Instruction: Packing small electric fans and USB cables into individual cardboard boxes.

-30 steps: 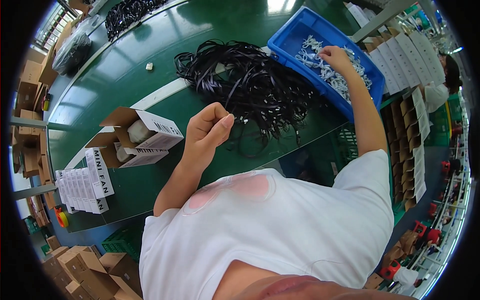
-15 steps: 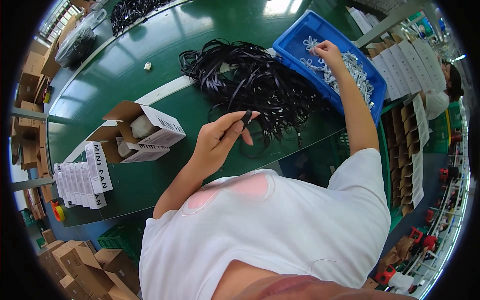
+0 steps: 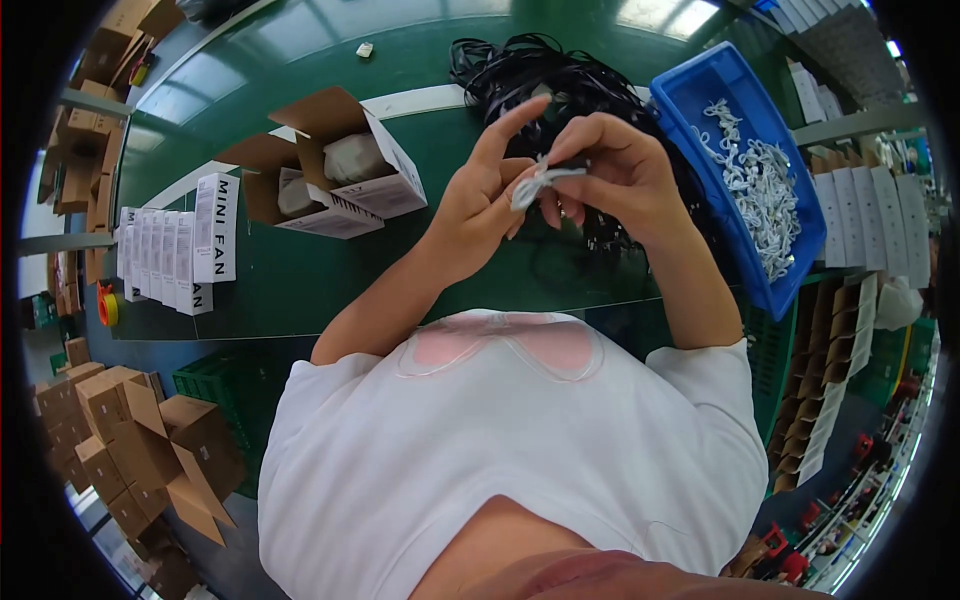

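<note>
A small white cable bundle (image 3: 540,182), looped and tied, is held between my two hands in front of my chest. My right hand (image 3: 628,178) pinches it between thumb and fingertips. Against its other side, my left hand (image 3: 478,200) closes thumb and lower fingers, while the index finger sticks out upward. Whether the black strap is still in my left hand is hidden. Behind the hands lies a heap of black lanyard straps (image 3: 530,62), partly covered by them. To the right, a blue bin (image 3: 690,68) holds many similar white cables (image 3: 758,205).
On the left of the green table (image 3: 290,275) stand an open carton (image 3: 395,165) with wrapped items and a row of white boxes (image 3: 213,228). A small pale piece (image 3: 365,49) lies farther back. Partitioned cartons (image 3: 825,370) stand at right, brown cartons (image 3: 130,440) lower left.
My right hand has come out of the blue bin with a white cable bundle and met my left hand. The view has shifted, so the bin and heap appear farther right.
</note>
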Demonstrator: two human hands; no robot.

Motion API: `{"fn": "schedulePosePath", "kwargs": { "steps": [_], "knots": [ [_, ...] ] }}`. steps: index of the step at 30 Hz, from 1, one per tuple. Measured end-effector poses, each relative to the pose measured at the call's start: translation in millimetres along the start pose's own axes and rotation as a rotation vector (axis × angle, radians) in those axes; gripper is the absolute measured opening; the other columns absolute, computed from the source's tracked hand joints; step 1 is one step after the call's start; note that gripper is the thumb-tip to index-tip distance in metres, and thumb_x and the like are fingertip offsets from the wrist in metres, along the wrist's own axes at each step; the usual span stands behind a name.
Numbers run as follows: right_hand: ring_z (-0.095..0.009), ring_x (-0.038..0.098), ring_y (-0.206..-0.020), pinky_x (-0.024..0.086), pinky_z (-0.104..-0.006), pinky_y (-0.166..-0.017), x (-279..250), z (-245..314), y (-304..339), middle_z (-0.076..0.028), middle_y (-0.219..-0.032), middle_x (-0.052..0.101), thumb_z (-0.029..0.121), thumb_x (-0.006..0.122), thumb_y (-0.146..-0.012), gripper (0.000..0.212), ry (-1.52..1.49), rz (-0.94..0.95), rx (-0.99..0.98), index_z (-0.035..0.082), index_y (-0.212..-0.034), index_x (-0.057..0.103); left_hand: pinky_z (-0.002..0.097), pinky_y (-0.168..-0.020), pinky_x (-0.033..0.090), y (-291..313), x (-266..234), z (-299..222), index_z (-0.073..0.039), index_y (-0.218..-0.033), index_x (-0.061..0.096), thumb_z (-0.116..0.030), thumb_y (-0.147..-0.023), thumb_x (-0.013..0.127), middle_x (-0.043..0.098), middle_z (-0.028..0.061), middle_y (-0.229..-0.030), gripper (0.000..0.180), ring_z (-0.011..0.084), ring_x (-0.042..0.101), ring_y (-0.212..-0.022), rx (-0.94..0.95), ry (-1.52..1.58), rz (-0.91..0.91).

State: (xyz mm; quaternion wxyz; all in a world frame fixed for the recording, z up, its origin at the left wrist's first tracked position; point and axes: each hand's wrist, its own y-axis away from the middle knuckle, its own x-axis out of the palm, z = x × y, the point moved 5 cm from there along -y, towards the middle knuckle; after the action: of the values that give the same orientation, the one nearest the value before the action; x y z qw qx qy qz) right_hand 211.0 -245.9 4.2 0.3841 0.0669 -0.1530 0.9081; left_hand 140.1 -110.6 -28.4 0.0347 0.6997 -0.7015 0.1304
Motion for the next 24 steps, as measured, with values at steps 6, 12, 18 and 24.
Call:
{"fn": "schedulePosePath", "kwargs": {
  "steps": [6,12,18,24],
  "knots": [
    [-0.012,0.053,-0.061,0.042,-0.0198,-0.052,13,7,-3,-0.006,-0.088,0.062,-0.013,0.066,-0.078,0.022,1.005,0.151,-0.336,0.000,-0.096,0.063,0.0261,-0.049,0.035,22,-9,-28,-0.004,-0.106,0.058,-0.017,-0.098,0.059,0.056,0.0016,-0.072,0.016,0.0129,0.047,-0.055,0.281,-0.715,-0.026],
    [-0.014,0.050,-0.060,0.040,-0.0223,-0.053,31,13,-6,-0.006,-0.087,0.061,-0.013,0.067,-0.073,0.025,0.666,0.080,-0.324,0.001,-0.093,0.062,0.0299,-0.048,0.037,44,4,-23,-0.009,-0.085,0.057,-0.016,-0.090,0.068,0.051,0.0001,-0.070,0.014,0.0167,0.045,-0.053,0.612,-1.098,0.020],
    [-0.016,0.050,-0.060,0.041,-0.0242,-0.055,58,8,-10,-0.005,-0.084,0.061,-0.012,0.068,-0.072,0.023,0.378,0.591,-0.209,0.003,-0.088,0.061,0.0330,-0.049,0.038,42,-21,-44,-0.007,-0.087,0.058,-0.015,-0.089,0.068,0.052,0.0044,-0.069,0.013,0.0227,0.045,-0.053,0.727,-1.074,-0.041],
    [-0.017,0.053,-0.063,0.044,-0.0257,-0.060,66,5,-3,-0.005,-0.084,0.062,-0.011,0.071,-0.073,0.020,0.853,0.207,-0.184,0.003,-0.086,0.064,0.0327,-0.049,0.037,57,-32,-47,-0.008,-0.084,0.057,-0.016,-0.090,0.068,0.054,0.0053,-0.071,0.014,0.0227,0.045,-0.053,0.507,-1.251,0.088]
  ]
}}
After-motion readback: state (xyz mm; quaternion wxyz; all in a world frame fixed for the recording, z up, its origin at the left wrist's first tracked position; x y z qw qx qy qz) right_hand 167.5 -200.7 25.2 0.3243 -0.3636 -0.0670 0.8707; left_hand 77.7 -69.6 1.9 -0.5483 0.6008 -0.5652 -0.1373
